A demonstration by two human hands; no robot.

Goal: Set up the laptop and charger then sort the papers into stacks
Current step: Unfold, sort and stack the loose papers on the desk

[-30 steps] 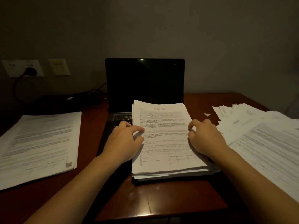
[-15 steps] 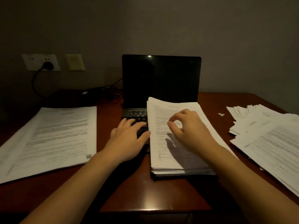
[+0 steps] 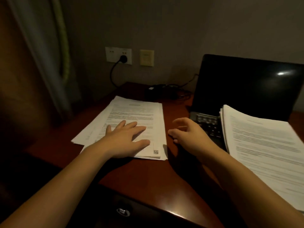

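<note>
1. Risk: the left stack (image 3: 136, 111) lay fanned at its near-left corner, close to the left edge of the worktop (image 3: 148, 175). A sideways push from the palm would likely skew the sheets further.
2. Risk: the right stack (image 3: 263, 145) rested across the keyboard of the laptop (image 3: 246, 86), not flat on the worktop. The right forearm (image 3: 230, 171) passed just beside its near-left edge, and a brush there could spill it.
3. The left grip (image 3: 125, 139) was released, with its fingers spread flat and pressing the top sheet of the left stack in its near half.
4. The right grip (image 3: 189, 137) was released and loosely curled, grasping nothing. It hung over bare worktop between the left stack and the laptop, apparently touching neither.
5. The charger plug (image 3: 123, 58) sat in the wall socket (image 3: 118, 55) at the far side. Its join to the laptop was too dark to confirm.
</note>
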